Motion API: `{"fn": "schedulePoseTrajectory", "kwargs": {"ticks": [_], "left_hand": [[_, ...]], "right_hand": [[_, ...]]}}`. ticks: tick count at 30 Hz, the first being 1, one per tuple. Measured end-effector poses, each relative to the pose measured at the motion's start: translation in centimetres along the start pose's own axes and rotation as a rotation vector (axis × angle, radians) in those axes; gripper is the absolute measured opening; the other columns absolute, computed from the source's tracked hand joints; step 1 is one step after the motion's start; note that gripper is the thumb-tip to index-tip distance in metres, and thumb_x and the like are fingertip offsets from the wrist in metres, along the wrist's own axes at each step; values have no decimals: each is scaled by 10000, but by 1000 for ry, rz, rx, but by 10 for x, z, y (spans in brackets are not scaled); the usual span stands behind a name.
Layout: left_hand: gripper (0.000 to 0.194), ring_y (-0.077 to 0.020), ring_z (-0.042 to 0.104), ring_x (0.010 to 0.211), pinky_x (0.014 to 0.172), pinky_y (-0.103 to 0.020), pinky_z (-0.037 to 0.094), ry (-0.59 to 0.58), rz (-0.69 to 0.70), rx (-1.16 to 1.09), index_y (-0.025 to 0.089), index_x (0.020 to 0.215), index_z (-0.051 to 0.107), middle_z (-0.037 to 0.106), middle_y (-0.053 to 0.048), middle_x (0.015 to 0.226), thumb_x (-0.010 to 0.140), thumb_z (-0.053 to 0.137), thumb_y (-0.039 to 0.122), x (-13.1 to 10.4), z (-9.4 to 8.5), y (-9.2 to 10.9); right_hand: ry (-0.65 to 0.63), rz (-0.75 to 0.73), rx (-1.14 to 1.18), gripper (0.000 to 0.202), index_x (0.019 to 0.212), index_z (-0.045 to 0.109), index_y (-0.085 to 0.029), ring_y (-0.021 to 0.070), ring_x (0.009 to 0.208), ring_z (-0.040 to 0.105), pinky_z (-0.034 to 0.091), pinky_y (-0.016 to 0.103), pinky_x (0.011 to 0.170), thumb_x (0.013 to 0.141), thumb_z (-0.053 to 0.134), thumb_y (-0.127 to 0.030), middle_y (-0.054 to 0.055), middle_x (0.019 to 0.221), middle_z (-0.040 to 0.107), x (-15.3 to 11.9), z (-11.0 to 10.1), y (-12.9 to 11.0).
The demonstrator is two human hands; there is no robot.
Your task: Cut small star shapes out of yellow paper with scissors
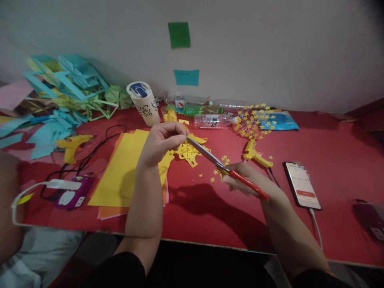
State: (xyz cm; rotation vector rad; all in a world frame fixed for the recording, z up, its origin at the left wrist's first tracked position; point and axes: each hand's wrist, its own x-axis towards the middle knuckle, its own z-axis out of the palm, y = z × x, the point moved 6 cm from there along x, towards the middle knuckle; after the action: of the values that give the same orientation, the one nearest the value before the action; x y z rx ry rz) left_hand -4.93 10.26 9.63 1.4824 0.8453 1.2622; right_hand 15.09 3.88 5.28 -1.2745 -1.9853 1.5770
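My right hand [241, 176] is closed around the handles of red-handled scissors [210, 156], whose blades point up and to the left. The blade tips reach the pinched fingers of my left hand [168, 140]; what these fingers hold is too small to make out. Behind and below the blades lies a heap of yellow paper scraps [189, 154]. Small yellow stars [225, 160] are scattered beside my right hand. Yellow sheets [120, 172] over orange ones lie under my left forearm.
A cup [145, 106] and plastic bottles [213, 121] stand or lie by the wall. Glue guns [255, 154] [72, 148], a phone [303, 186], a purple power block [73, 194] with cables, and piled paper shapes [72, 80] are on the red table [339, 160].
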Motion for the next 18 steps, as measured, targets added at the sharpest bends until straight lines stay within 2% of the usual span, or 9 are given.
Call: {"fn": "schedulePoseTrajectory", "kwargs": {"ticks": [7,13,18], "left_hand": [[73,-35,411,422,378,-202,320,27,10,-7,168,582,628,608,-11,659,646,657,186,1,1,1],[44,-40,456,409,363,-175,351,91,38,-16,179,645,664,561,24,559,672,691,199,3,5,0],[43,-46,492,379,345,-161,369,124,53,7,176,685,661,562,39,504,702,680,211,4,12,3]], "right_hand": [[15,29,-17,523,573,412,-225,71,406,353,275,241,385,732,578,-694,-53,482,417,0,-1,-2],[78,-45,21,505,585,401,-226,77,433,337,252,248,417,748,577,-670,-64,489,369,1,-2,-3],[102,-105,59,521,608,398,-224,78,437,337,250,255,439,764,534,-701,-58,509,394,2,0,-1]]}}
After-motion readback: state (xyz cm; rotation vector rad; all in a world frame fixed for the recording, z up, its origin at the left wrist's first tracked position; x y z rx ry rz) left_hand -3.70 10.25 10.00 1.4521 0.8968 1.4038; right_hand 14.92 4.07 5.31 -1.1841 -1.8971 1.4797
